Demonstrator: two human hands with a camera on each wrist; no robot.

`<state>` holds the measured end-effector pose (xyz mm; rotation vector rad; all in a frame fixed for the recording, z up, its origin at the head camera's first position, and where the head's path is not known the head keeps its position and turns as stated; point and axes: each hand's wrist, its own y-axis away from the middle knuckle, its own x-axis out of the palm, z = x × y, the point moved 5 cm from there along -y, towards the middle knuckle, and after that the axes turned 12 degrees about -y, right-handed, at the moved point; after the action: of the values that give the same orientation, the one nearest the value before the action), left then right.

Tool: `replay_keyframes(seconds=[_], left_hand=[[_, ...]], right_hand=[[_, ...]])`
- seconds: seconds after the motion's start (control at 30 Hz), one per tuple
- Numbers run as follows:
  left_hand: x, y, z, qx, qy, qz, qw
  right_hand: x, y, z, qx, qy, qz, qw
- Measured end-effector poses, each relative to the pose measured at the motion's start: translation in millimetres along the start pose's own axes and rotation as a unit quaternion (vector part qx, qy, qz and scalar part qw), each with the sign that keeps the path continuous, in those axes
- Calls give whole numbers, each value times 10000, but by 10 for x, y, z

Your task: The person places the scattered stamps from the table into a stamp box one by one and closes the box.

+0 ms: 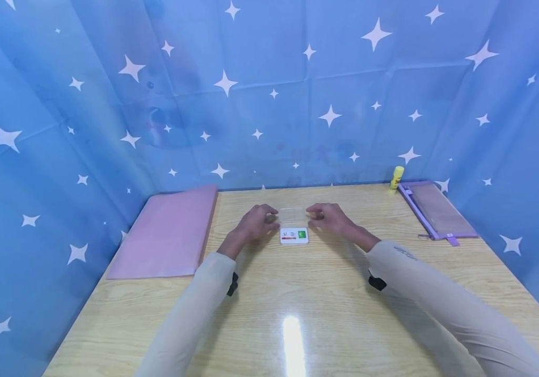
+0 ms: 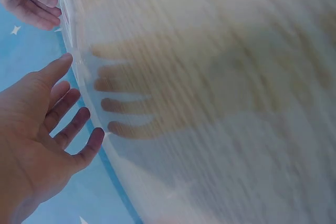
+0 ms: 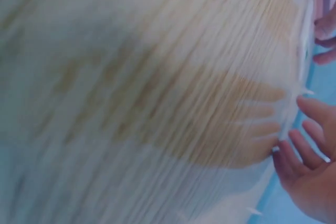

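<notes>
Beige-sleeved left hand [image 1: 255, 222]. Faced inward from the left, fingers loosely extended, grasping nothing. Right hand [image 1: 332, 215]. Faced inward from the right, likewise released. Could not tell light fingertip contact from a narrow gap.

Clear flat piece [image 1: 293, 215]. Lay between both hands, toward the far middle of the table [image 1: 250, 324]; showed faintly against wood grain.

White labelled case [image 1: 294, 235]. Lay just on the near side of the clear piece; could not tell touching from apart.

Handling, as judged. Called for even pressure from left and right together, fingertips low on the edges, without tilting; risked slipping on smooth sides or nudging the case, the nearest hindrance.

Pink folder [image 1: 165, 235]. Lay well to the left, clear of both hands.

Purple pouch [image 1: 443, 209]. Lay far right, with yellow glue stick [image 1: 396, 179] standing just beside its far left corner.

Blue starred curtain [image 1: 288, 146]. Hung behind the far edge, limiting reach beyond.
</notes>
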<state>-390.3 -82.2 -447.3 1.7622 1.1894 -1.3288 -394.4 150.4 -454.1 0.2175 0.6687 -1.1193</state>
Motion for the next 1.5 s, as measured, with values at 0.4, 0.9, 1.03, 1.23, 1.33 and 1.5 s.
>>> replay_keyframes(seconds=[0.4,0.9,1.03,1.23,1.33,1.5], left_hand=[[75,-83,12,6,-298,170,9994],[83,-146,1,26,-433,411,9982],[80,-168,-7,22,-458,407,9981],[69,-212,-19,29,-459,332,9984],[66,-230,-24,80,-427,301,9986],[68,-234,-21,128,-369,304,9988]], right_hand=[[139,-145,-55,183,155,236,9994],[198,-195,-24,216,218,454,9985],[201,-194,-18,139,154,589,9980],[181,-190,12,-40,119,623,9980],[166,-188,15,-127,173,585,9981],[163,-187,21,-227,188,648,9975]])
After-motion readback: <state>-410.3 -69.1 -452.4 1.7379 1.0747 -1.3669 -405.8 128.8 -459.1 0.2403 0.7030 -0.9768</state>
